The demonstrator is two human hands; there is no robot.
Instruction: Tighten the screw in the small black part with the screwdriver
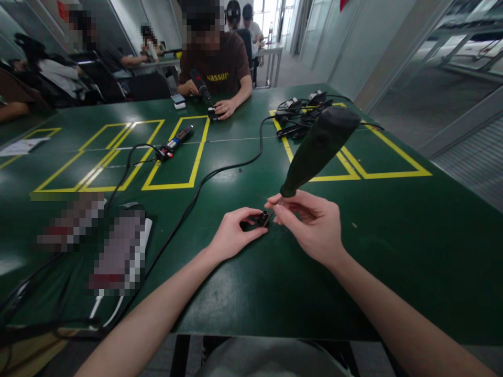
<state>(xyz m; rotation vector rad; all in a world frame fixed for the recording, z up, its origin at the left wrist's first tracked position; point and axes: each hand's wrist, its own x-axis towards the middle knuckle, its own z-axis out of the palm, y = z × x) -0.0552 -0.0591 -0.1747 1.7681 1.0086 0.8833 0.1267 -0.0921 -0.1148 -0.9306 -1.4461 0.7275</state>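
Note:
Between the thumb and fingers of my left hand, a small black cylindrical part is pinched close to the green table top. My right hand closes its thumb and fingers round the thin shaft of a screwdriver. The screwdriver has a thick dark handle that rises tilted up and to the right above my fingers. Its lower end is beside the black part; whether the tip touches it I cannot tell.
Yellow tape marks rectangles on the table. A cable runs left of my hands. Black cables are heaped at the back right, and an electric screwdriver lies back left. Blurred devices stand left. A co-worker sits opposite, holding a powered driver.

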